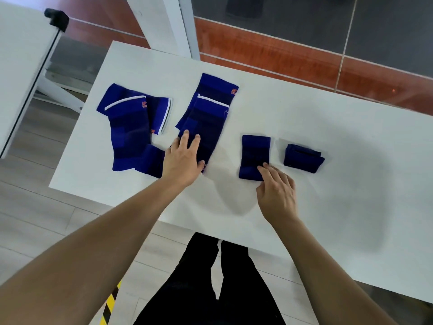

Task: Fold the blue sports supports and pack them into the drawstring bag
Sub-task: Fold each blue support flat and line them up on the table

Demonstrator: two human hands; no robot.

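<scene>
Several blue sports supports lie on a white table (304, 127). A long support (210, 113) stretches across the middle, and my left hand (182, 160) rests flat on its near end with straight fingers. A folded support (254, 153) lies to the right; my right hand (276, 191) touches its near right corner with its fingertips. A second folded support (303, 158) sits further right. At the left, overlapping unfolded supports (128, 127) lie in a loose pile. No drawstring bag is in view.
The table's near edge runs just in front of my legs (210, 289). A white table leg (164, 22) rises behind the far edge. Another white surface (21, 66) stands to the left. Yellow-black floor tape (110, 306) is by my feet.
</scene>
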